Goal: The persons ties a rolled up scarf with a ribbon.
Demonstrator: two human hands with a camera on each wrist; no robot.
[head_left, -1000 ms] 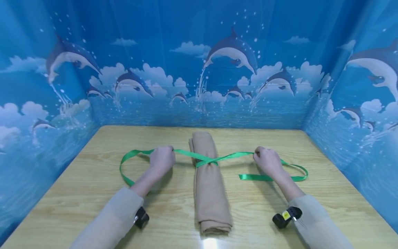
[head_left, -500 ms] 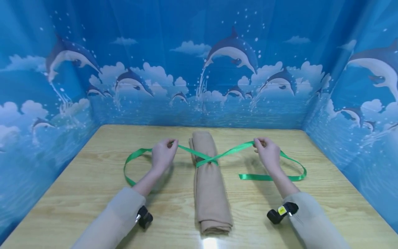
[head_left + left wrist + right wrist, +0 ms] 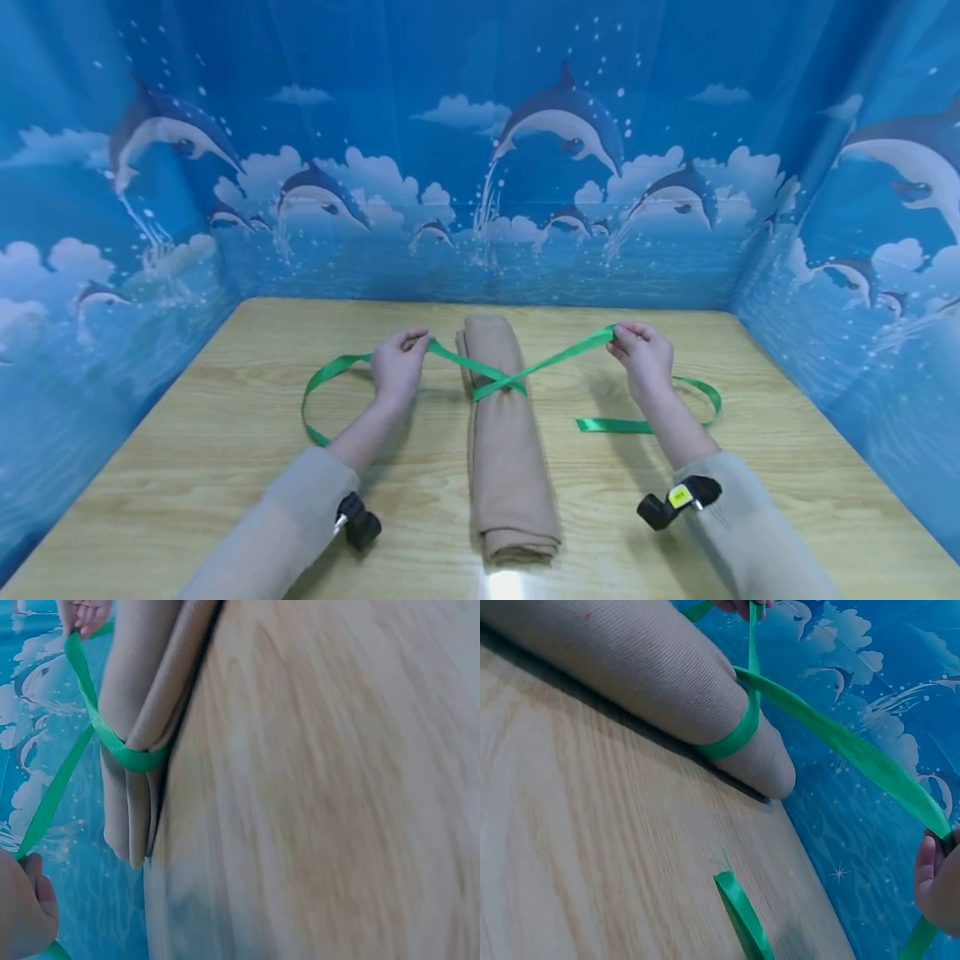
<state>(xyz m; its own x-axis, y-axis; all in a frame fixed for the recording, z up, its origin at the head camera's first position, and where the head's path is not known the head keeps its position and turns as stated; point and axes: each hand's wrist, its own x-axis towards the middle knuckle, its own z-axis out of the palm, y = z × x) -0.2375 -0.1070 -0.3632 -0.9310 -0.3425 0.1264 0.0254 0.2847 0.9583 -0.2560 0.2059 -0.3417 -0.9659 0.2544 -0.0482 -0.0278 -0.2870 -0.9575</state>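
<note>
A rolled beige cloth (image 3: 513,483) lies lengthwise on the wooden table, cinched in its upper half by a green ribbon (image 3: 555,358). The ribbon's two ends cross on top of the roll. My left hand (image 3: 397,371) pinches one length between thumb and fingertips, left of the roll and above the table. On the other side my right hand (image 3: 647,358) pinches the other length, held slightly higher. Both lengths run taut from the crossing. In the right wrist view the ribbon band (image 3: 739,735) wraps round the cloth; its underside is hidden.
Loose ribbon tails curl down to the wooden table (image 3: 187,467) behind each hand, the right one with its cut end (image 3: 592,425) lying flat. A blue dolphin-print curtain (image 3: 420,150) encloses the table's back and sides. Small black cameras (image 3: 358,521) sit on both wrists.
Both hands have risen and moved a little away from me, lifting the ribbon lengths into a steeper V. The right-hand tail's loop has drawn in smaller. The cloth roll stays put.
</note>
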